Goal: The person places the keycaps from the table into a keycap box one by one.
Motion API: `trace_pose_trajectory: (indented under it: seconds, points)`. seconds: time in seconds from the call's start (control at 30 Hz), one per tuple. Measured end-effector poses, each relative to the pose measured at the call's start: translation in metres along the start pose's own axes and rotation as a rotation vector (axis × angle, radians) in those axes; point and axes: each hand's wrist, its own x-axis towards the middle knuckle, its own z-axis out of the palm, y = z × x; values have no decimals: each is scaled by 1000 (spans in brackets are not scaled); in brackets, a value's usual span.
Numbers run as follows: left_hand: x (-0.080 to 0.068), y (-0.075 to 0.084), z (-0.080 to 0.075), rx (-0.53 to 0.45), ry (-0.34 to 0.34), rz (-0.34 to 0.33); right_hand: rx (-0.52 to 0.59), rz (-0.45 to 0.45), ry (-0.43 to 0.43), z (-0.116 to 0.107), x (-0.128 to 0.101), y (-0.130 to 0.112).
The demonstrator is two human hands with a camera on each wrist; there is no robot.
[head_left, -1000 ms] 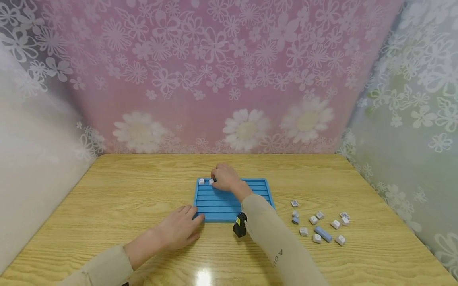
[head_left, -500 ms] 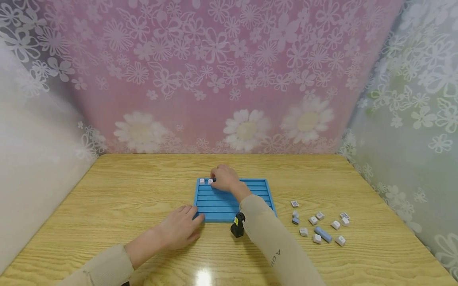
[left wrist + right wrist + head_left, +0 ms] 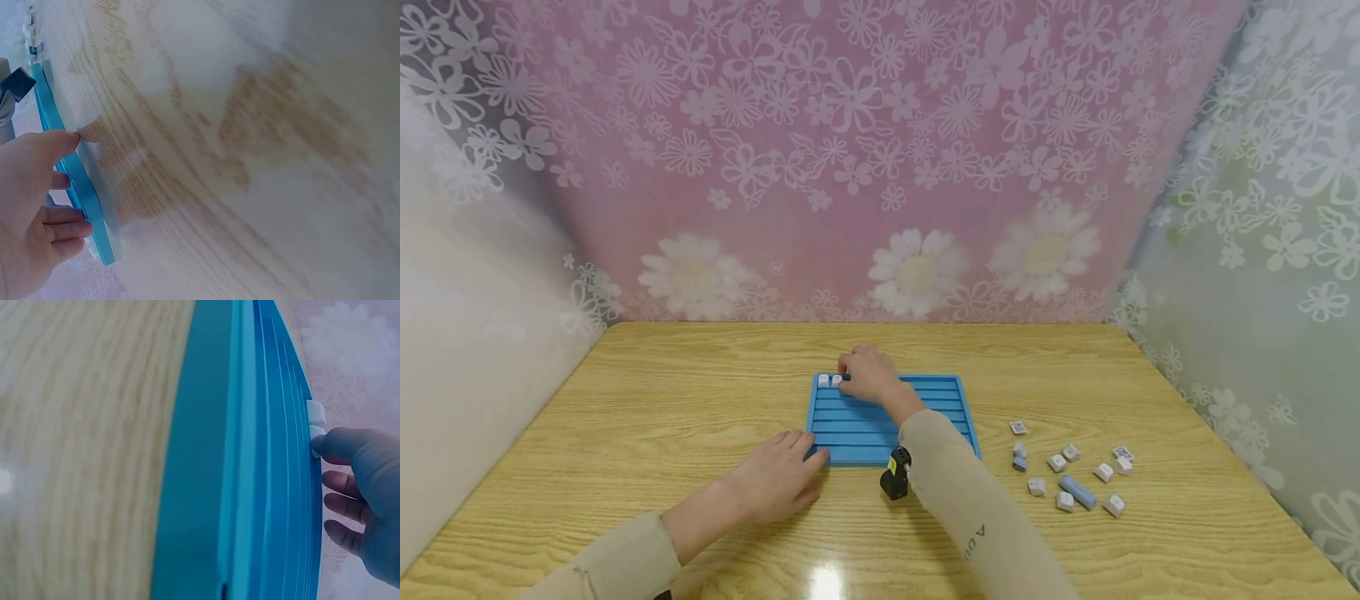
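1. Lying on the wood-grained desk (image 3: pixel 700 375), a blue plastic-looking tray (image 3: pixel 857 427) with parallel ridged rows is shown in the head view; its lower right edge is covered by a beige sleeve (image 3: pixel 981 508).
2. The tray's near left corner is gripped by the left hand (image 3: pixel 775 477).
3. In the far row, the inner white keycap (image 3: pixel 837 380) is pinched by the right hand (image 3: pixel 869 375) and partly covered by its fingertips; a small dark patch beside it cannot be identified. The corner white keycap (image 3: pixel 823 381) is seen just to its left.
4. Right of the tray, blocky loose keycaps (image 3: pixel 1064 501) are scattered, with a long blue-grey bar (image 3: pixel 1077 492) among them; their printed marks are too small to be read.
5. Behind the desk, a pink curtain (image 3: pixel 820 167) patterned with white flowers is cut off at the top.
6. In the left wrist view, the smooth tray wall is touched by the thumb, the fingers being bent at the rim; the desk grain is blurred.
7. In the right wrist view, the tray is cut off above and below. The thumb is laid on the inner white keycap; the index finger is hidden.
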Motion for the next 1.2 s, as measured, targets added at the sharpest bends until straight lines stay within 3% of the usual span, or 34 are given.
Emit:
trace_pose_trajectory:
  seconds: [0.43,0.83,1.2]
  points:
    - [0,2,-3,-7,16,12,75,16,-5,0,-3,5]
    - [-1,3,-3,-22,-3,1,242,6,40,-12,-19,40]
    - [-1,3,-4,-7,2,0,223,-42,92,-28,-49,71]
